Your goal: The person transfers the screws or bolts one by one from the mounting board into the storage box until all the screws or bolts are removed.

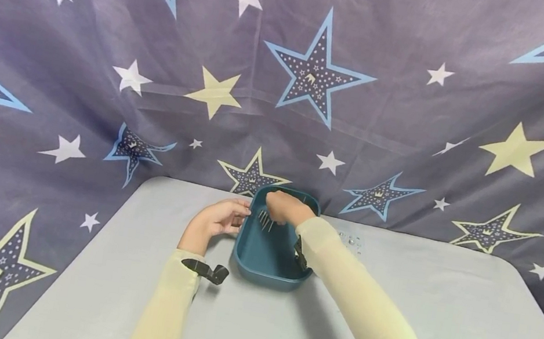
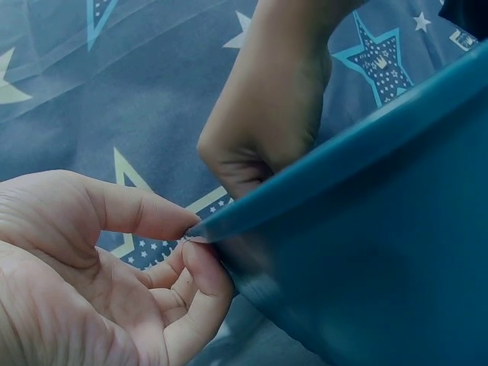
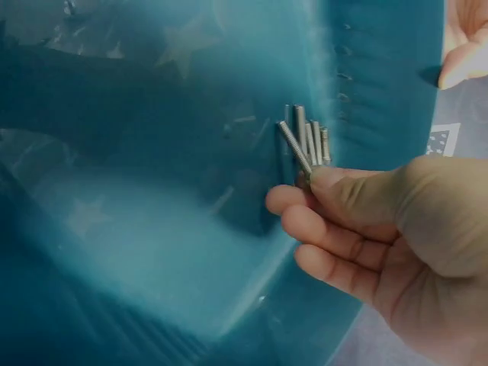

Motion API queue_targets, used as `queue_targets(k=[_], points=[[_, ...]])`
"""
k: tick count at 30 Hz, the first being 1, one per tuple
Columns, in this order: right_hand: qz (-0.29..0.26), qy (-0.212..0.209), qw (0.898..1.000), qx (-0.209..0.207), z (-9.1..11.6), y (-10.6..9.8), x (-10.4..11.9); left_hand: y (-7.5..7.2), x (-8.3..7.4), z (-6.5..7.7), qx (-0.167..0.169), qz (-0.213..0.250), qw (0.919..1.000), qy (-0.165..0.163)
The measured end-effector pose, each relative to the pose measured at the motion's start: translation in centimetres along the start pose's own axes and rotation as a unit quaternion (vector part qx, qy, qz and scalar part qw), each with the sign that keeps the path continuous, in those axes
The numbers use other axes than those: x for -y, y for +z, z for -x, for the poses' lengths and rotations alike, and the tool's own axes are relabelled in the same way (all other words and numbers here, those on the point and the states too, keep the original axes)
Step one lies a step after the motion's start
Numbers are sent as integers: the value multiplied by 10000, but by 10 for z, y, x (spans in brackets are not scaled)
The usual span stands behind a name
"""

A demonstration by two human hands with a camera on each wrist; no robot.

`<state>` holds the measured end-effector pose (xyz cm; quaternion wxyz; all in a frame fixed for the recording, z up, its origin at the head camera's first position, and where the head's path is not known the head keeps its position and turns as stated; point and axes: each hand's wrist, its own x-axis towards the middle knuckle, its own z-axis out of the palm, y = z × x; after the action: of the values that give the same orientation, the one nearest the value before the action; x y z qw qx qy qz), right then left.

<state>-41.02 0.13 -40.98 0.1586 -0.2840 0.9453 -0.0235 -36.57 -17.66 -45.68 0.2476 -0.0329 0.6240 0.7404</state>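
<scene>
A teal plastic bin (image 1: 268, 280) sits on the table, and my left hand (image 1: 223, 218) is at its left side. In the left wrist view, the thumb and finger of that left hand (image 2: 114, 267) pinch the bin's rim (image 2: 252, 213). My right hand (image 1: 287, 208) reaches down inside the bin near its far end. Seen from the right wrist, its thumb and forefinger pinch the end of a threaded metal screw (image 3: 293, 142). Several more screws (image 3: 311, 137) stand in a row beside it along the bin's wall; their lower ends are hidden by the fingers.
A clear sheet or packet with small shiny metal parts (image 1: 351, 241) lies on the table right of the bin, partly behind my right sleeve. The pale table (image 1: 418, 320) meets a star-patterned curtain (image 1: 382, 139) just behind the bin.
</scene>
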Motion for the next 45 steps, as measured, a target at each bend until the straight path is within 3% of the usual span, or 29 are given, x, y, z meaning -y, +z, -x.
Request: queue_targets(k=[11,20,45], points=[[-98,320,9992,-227,-4,4,-4,3,-3,-1,-58,-26,10000,22],[123,159,9989,-428,-1,2,8,-4,-7,1,38,-102,9999,26],[-163,388,9982,-420,-3,10,5,-1,0,0,-32,-15,10000,6]])
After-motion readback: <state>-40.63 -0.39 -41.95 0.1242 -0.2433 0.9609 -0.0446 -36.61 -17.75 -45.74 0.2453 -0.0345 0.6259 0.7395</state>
